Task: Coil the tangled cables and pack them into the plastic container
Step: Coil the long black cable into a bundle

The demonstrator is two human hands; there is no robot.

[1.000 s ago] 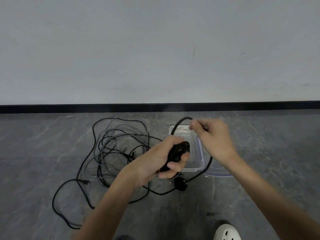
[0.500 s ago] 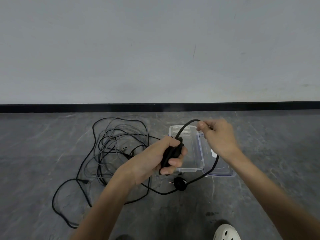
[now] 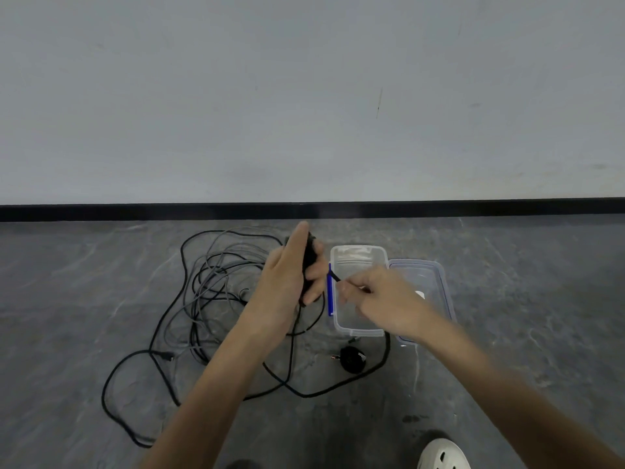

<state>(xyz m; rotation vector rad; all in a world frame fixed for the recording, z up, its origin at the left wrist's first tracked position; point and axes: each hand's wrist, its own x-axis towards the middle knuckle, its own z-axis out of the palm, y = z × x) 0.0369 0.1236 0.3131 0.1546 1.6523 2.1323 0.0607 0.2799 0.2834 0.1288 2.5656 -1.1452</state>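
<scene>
My left hand [image 3: 291, 275] is raised over the floor and grips a small black coil of cable [image 3: 308, 265], thumb pointing up. My right hand [image 3: 378, 296] pinches the same black cable just right of the coil, above the clear plastic container [image 3: 358, 253]. The cable's free length drops behind my right wrist, loops along the floor [image 3: 338, 389] and passes a round black plug [image 3: 351, 358]. A tangle of black and grey cables [image 3: 209, 286] lies on the floor left of my hands.
The container's clear lid [image 3: 436, 282] with blue trim lies flat against its right side. A black skirting strip [image 3: 135, 211] runs along the foot of the grey wall. A white shoe [image 3: 443, 455] shows at the bottom right.
My left hand has lifted and turned upright with the coil. My right hand has come down and left, from above the container's far end to beside the coil, bringing the cable round.
</scene>
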